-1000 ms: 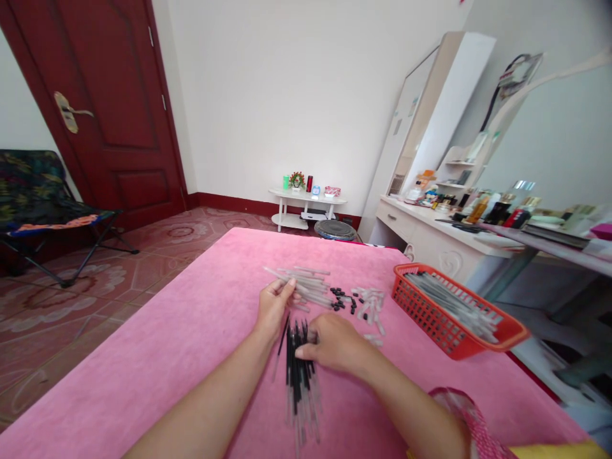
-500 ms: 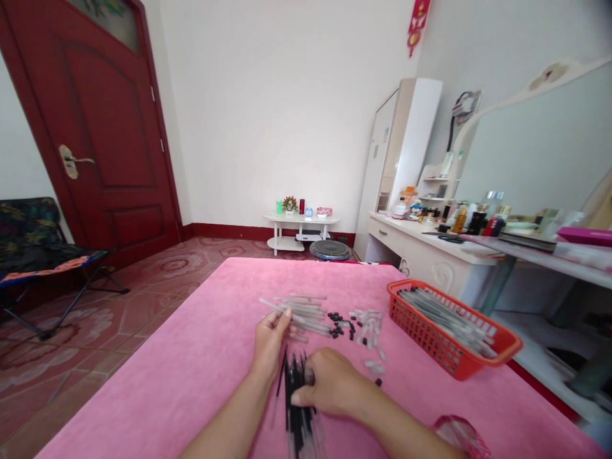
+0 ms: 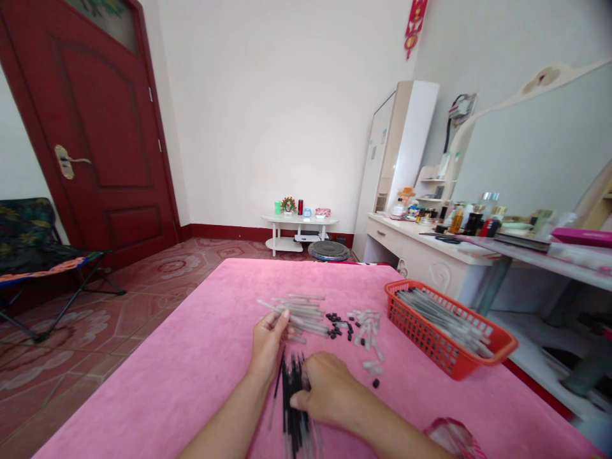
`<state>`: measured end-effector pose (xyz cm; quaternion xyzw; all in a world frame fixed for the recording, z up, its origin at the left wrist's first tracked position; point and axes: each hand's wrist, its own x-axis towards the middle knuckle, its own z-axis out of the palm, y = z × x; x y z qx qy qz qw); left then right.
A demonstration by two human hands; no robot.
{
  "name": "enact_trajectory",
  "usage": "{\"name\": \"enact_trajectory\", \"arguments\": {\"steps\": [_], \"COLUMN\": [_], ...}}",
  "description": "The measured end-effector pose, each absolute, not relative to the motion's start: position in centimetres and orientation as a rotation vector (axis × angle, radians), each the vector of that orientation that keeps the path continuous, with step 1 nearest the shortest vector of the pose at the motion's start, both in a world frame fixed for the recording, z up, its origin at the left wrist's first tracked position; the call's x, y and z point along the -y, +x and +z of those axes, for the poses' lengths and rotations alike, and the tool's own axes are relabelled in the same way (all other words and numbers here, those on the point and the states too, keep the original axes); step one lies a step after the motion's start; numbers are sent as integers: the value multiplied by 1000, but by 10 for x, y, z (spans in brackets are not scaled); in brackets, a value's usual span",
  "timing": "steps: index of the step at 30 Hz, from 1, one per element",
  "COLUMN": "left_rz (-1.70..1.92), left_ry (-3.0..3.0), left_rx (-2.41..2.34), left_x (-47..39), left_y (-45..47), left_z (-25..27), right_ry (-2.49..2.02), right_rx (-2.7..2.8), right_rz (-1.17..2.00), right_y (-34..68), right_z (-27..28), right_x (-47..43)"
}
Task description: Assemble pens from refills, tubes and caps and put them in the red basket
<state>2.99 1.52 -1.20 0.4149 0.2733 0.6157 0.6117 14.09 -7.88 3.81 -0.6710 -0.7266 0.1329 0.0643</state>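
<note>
I have the left hand (image 3: 268,335) pinched closed on a clear tube (image 3: 266,305), at the left of the tube pile (image 3: 308,310). My right hand (image 3: 329,386) curls against the dark rods (image 3: 292,417), nearer on the pink cloth (image 3: 191,363); I cannot tell whether it grips any. Black caps (image 3: 336,323) lie right of the pile, a red basket (image 3: 425,349) farther right.
</note>
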Motion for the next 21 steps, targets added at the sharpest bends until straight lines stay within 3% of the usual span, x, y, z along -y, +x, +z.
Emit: {"name": "enact_trajectory", "arguments": {"steps": [11, 21], "left_rz": [1431, 1511], "left_ry": [906, 490], "left_rx": [-630, -537], "left_x": [-14, -28], "left_y": [30, 18], "left_z": [-10, -13], "right_ry": [-1820, -1500], "right_rx": [2170, 1814], "right_rz": [653, 1078], "right_y": [147, 156], "right_z": [17, 48], "right_x": [67, 58]}}
